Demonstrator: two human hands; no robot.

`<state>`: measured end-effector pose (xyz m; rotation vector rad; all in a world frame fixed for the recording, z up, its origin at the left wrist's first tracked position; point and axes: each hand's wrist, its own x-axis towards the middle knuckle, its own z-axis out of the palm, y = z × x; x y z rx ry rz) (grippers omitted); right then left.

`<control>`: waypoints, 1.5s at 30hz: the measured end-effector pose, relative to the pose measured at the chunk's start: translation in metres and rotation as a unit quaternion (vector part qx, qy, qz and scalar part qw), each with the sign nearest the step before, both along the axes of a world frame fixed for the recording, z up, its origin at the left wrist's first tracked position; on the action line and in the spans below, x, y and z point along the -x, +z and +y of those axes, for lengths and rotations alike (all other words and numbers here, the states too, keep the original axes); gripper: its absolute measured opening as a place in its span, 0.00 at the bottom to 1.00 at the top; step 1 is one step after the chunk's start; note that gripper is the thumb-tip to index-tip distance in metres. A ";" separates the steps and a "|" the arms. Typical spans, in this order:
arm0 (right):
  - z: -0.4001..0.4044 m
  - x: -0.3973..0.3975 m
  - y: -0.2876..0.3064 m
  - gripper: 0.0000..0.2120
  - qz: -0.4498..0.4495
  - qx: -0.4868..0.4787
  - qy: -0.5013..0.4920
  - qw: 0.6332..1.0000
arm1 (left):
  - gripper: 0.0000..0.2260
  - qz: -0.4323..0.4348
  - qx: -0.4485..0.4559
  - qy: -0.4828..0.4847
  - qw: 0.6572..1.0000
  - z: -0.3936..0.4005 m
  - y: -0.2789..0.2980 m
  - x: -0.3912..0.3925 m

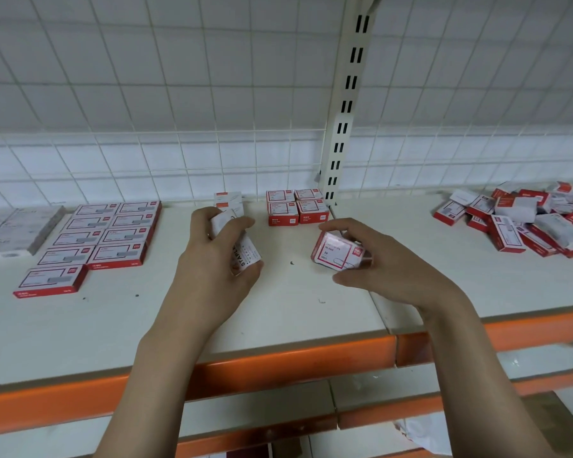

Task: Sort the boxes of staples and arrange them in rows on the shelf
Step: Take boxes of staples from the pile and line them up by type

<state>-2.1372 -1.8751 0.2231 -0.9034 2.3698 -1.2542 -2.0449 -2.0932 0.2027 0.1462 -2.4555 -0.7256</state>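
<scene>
Above the white shelf (278, 312), the left hand (212, 259) has its fingers (242, 224) curled around a white staple box (245, 252) printed with dark lettering. The right hand (387, 259) pinches a small red-and-white box (336, 251) between thumb and fingers, just over the shelf. Two neat rows of flat red boxes (96, 239) lie at left, four small stacked boxes (296, 206) sit at the back, and a loose pile of boxes (526, 219) lies far right.
</scene>
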 end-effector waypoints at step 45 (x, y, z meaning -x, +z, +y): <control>-0.080 0.038 -0.037 0.24 0.233 -0.260 0.037 0.936 | 0.32 -0.039 -0.010 0.023 0.999 -0.016 -0.016 -0.025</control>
